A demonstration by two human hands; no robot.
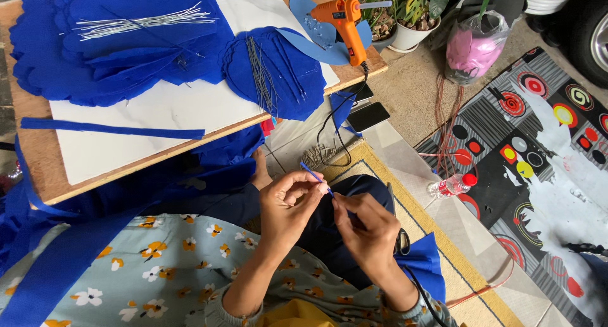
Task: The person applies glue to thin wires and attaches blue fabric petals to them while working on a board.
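My left hand (288, 206) and right hand (367, 232) meet over my lap, fingertips pinched together on a thin blue-wrapped wire (315, 177) (it slants up-left). Beyond, a small clear bottle (451, 185) lies on the floor tiles, and a plastic bag (474, 45) holds pink material. The orange glue gun (342, 19) sits near the board's (38, 162) right edge.

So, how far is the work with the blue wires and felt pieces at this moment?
Done, it seems: blue felt pieces lie cut on the white board, some with bare wires laid on them. In hand: the left hand and right hand pinch one thin blue-wrapped wire between them. Left: the silver wires look unwrapped, and the orange glue gun rests unused on the table edge.
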